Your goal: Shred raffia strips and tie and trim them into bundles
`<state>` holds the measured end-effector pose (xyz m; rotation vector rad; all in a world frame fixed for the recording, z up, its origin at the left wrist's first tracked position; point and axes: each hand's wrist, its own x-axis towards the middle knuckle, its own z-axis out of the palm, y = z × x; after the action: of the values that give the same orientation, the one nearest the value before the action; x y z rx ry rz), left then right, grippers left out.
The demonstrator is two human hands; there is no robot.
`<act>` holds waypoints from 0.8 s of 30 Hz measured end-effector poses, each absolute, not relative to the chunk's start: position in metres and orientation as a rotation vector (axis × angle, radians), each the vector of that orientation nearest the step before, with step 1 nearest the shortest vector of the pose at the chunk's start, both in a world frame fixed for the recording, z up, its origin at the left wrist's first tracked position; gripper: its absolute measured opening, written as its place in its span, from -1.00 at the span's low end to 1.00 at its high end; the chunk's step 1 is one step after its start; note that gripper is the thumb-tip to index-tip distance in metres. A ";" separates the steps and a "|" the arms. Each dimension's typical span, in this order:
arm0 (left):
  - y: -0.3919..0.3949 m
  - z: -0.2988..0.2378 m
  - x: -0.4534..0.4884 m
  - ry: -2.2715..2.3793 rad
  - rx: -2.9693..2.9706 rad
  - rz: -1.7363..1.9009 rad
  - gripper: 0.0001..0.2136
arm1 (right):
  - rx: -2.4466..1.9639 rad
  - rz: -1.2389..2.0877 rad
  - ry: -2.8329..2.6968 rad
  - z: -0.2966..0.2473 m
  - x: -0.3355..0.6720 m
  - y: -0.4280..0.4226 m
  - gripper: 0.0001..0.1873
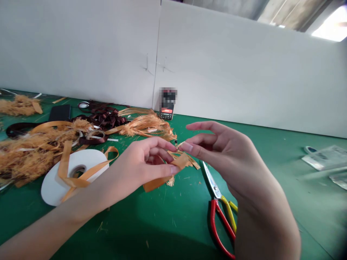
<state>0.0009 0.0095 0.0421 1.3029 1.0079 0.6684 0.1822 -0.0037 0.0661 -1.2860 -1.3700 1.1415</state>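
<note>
My left hand (151,159) pinches an orange ribbon (157,183) between thumb and fingers, and the ribbon's lower end hangs below the thumb. Close to its fingertips, my right hand (217,144) holds the tip of a thin pale strand (179,145) between thumb and a bent finger, with its index finger stretched out above. Several cut ribbon pieces (193,163) show behind the fingertips. Scissors (215,191) with one red and one yellow handle lie beside my right wrist, partly hidden by it. Left of my left forearm lies a white ribbon spool (59,191) with orange ribbon looped over it.
Frayed orange fibre bundles (29,155) cover the left of the green table (173,224). Dark brown ribbon (105,119) is heaped behind, near another fibre bundle (149,124). A phone (167,104) leans on the white partition (244,72). Clear plastic bags (325,157) lie at right.
</note>
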 end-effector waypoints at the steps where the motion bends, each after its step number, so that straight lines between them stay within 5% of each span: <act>1: 0.009 0.042 0.001 1.006 1.309 0.667 -0.72 | -1.289 1.128 -1.378 0.066 0.183 -0.003 -0.62; 24: 0.007 0.046 0.001 1.050 1.426 0.558 -0.75 | -1.126 1.119 -1.262 0.062 0.188 -0.001 -0.75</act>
<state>0.0006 0.0072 0.0456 1.4258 1.0497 0.5584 0.1884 -0.0008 0.0619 -1.1258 -1.2624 1.1187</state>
